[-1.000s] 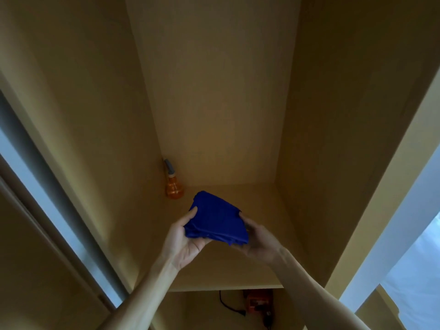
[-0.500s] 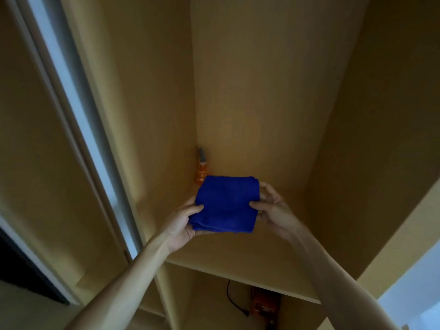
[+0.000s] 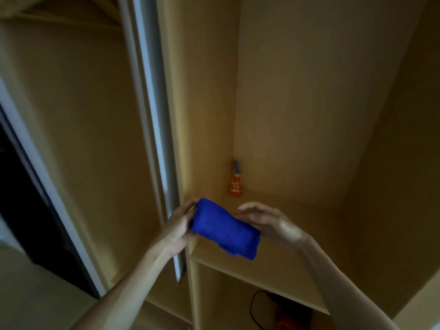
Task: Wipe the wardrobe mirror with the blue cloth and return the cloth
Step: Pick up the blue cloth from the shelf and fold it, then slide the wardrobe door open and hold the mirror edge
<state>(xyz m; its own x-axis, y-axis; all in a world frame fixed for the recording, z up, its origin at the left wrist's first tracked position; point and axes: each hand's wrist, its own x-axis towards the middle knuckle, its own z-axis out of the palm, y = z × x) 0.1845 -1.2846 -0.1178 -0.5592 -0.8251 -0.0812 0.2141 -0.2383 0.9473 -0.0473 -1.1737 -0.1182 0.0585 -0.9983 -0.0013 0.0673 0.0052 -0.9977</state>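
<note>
The left hand [image 3: 179, 225] grips one end of the folded blue cloth [image 3: 223, 228], a deep blue bundle held above the front of the wardrobe shelf [image 3: 273, 265]. The right hand [image 3: 271, 222] is beside it with loose, spread fingers; whether it touches is unclear. An orange spray bottle [image 3: 235, 184] stands at the shelf's back corner.

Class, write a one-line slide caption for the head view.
Left hand grips a folded blue cloth over the wardrobe shelf; right hand open beside it.

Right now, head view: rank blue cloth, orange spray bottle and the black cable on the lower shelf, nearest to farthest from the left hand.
1. blue cloth: held in the left hand, at the shelf's front left edge.
2. orange spray bottle: upright in the shelf's back left corner, beyond the cloth.
3. black cable: in the compartment below the shelf, down and to the right.
</note>
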